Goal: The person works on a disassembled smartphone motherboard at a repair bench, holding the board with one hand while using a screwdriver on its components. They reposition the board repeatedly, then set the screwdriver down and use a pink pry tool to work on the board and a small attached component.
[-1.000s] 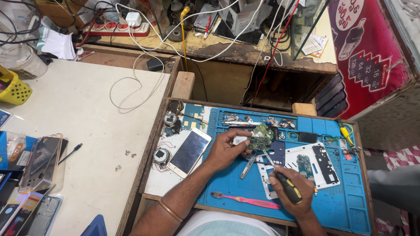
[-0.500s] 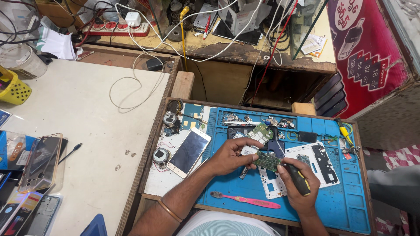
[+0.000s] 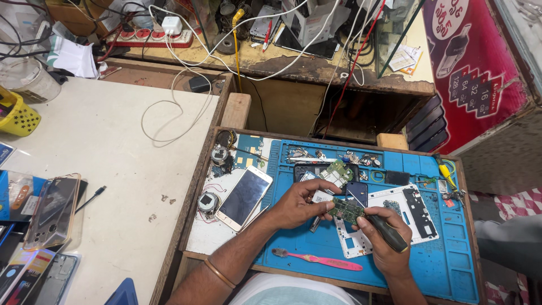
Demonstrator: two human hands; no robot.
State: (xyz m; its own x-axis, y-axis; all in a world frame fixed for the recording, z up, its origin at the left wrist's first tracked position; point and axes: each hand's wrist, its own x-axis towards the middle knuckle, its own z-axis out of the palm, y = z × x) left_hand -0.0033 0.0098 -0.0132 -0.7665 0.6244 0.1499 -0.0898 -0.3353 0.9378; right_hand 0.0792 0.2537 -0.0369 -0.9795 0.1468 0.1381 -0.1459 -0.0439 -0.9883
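My left hand [image 3: 302, 202] pinches a small green circuit board [image 3: 346, 209] above the blue work mat [image 3: 451, 265]. My right hand [image 3: 385, 238] grips a black-handled screwdriver [image 3: 389, 231] with its tip against that board. Under the hands lies a white phone frame [image 3: 395, 217] with dark cutouts. A second green circuit board [image 3: 337, 171] rests on the mat just beyond them. A white smartphone [image 3: 244, 197] lies face up to the left of my left hand. A pink toothbrush [image 3: 319, 259] lies on the mat near its front edge.
Loose screws and small parts fill the mat's far trays [image 3: 339, 155]. Round speaker parts [image 3: 208, 201] sit left of the phone. A white table [image 3: 113, 169] holds clear phone cases [image 3: 51, 212], a yellow basket [image 3: 17, 116] and a white cable [image 3: 175, 113]. Wires and a power strip [image 3: 152, 36] crowd the back shelf.
Both hands drew nearer to me. The left hand lifted a green board off the mat and the screwdriver tip came up against it.
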